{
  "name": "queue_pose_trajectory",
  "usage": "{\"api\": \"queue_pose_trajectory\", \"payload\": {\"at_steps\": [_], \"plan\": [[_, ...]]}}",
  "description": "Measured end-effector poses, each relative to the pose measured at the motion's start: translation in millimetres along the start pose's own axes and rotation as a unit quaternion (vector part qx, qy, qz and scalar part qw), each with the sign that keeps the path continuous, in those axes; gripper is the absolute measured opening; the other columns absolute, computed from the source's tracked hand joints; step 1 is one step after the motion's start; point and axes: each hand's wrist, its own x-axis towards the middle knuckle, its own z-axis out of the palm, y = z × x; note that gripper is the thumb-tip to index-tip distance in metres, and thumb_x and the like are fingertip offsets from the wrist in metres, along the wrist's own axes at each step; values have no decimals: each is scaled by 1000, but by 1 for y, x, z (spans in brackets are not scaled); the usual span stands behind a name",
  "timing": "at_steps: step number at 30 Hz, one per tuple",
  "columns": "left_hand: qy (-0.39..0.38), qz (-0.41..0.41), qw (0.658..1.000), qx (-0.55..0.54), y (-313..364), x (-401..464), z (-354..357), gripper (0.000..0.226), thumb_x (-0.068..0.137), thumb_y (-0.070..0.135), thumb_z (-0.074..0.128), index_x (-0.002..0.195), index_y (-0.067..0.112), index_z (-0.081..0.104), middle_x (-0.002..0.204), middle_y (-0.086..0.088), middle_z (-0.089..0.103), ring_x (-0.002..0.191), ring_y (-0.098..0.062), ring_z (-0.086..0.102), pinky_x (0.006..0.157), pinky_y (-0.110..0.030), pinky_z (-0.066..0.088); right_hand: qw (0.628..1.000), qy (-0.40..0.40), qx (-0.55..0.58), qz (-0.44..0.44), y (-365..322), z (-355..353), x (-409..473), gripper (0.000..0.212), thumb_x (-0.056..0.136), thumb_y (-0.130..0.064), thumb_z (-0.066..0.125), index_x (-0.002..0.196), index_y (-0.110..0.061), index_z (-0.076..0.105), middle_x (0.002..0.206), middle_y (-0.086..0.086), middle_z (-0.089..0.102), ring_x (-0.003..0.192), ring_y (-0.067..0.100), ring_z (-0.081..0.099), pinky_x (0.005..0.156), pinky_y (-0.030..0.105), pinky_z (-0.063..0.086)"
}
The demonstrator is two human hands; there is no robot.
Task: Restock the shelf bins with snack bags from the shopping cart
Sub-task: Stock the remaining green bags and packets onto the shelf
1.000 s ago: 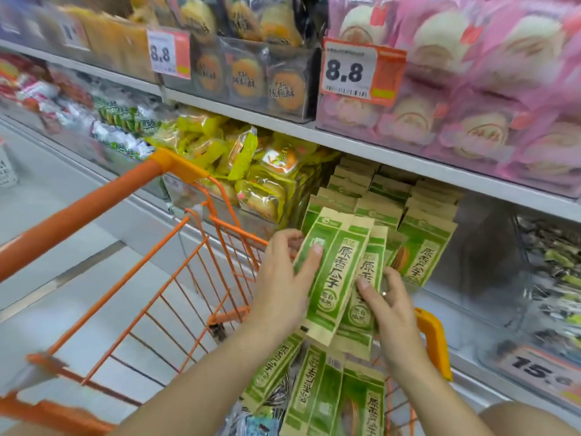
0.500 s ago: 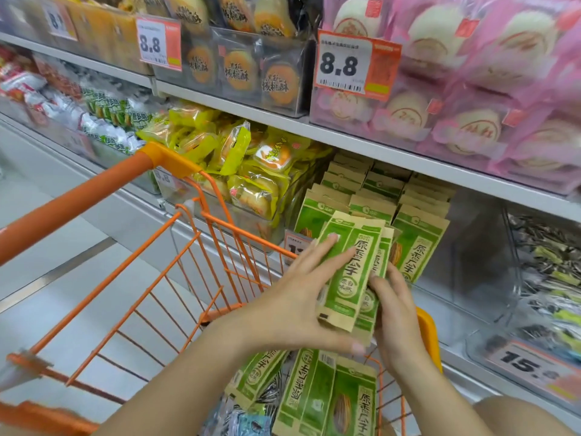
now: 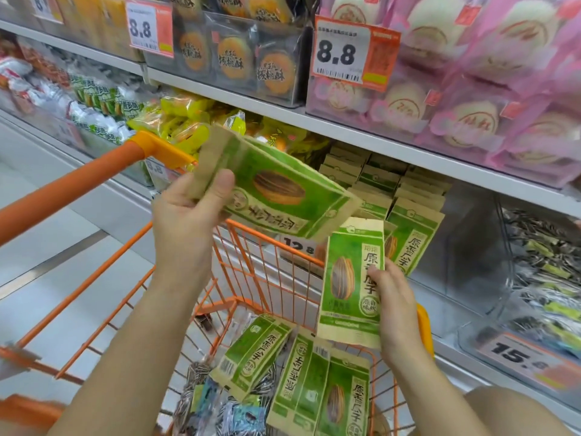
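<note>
My left hand (image 3: 185, 212) grips a small stack of green sunflower-seed bags (image 3: 276, 190), turned sideways above the orange shopping cart (image 3: 94, 180). My right hand (image 3: 396, 309) pinches one upright green seed bag (image 3: 352, 278) by its right edge, in front of the shelf bin (image 3: 418, 221) where several matching bags stand in rows. More green bags (image 3: 314, 388) lie in the cart basket below my hands.
Yellow snack bags (image 3: 188, 111) fill the bin to the left. A clear bin of small seed packets (image 3: 540, 278) sits to the right with a 15-something price tag. The shelf above holds cookie boxes (image 3: 239, 58) and pink cake packs (image 3: 471, 89). Grey floor lies to the left.
The bags held together have been split: my left hand lifted a stack up and turned it sideways, while my right hand kept one bag upright lower down.
</note>
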Motion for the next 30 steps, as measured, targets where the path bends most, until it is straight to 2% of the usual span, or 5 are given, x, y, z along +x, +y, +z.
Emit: {"api": "queue_pose_trajectory", "payload": {"at_steps": [5, 10, 15, 21, 30], "plan": [[-115, -312, 935, 120, -23, -3, 6, 16, 91, 15, 58, 83, 2, 63, 64, -2, 70, 58, -12, 67, 50, -24, 52, 997, -76, -18, 17, 3, 5, 3, 21, 98, -11, 45, 105, -24, 60, 87, -9, 71, 73, 2, 67, 61, 17, 52], [-128, -293, 928, 188, -32, -12, 17, 33, 90, 15, 61, 94, -18, 59, 75, -18, 68, 57, -13, 66, 49, -24, 54, 989, -138, -35, 41, 4, 7, -2, 70, 70, -70, 63, 126, -28, 57, 124, -5, 65, 114, 16, 61, 95, 39, 50], [-67, -267, 944, 182, -30, -15, 19, 24, 92, 18, 59, 86, -6, 62, 74, -12, 69, 60, -11, 66, 55, -29, 56, 985, -161, 12, 63, -1, 7, -6, 56, 67, -24, 66, 122, -25, 56, 105, 3, 73, 87, 22, 71, 63, 27, 56], [102, -292, 950, 46, -35, -17, 14, 8, 95, 14, 54, 103, 12, 54, 96, -9, 67, 70, -12, 69, 55, -24, 57, 990, -126, 22, 52, -2, 10, -6, 93, 56, -44, 87, 137, -20, 46, 123, 0, 67, 109, 22, 65, 95, 47, 51], [-296, -334, 871, 206, -34, -29, 22, 47, 82, 18, 72, 124, 26, 52, 109, 3, 69, 88, -19, 71, 69, -35, 58, 997, -5, -15, -76, -5, 14, -13, 39, 91, -37, 57, 129, -37, 46, 132, -4, 57, 121, 15, 56, 104, 49, 43]]}}
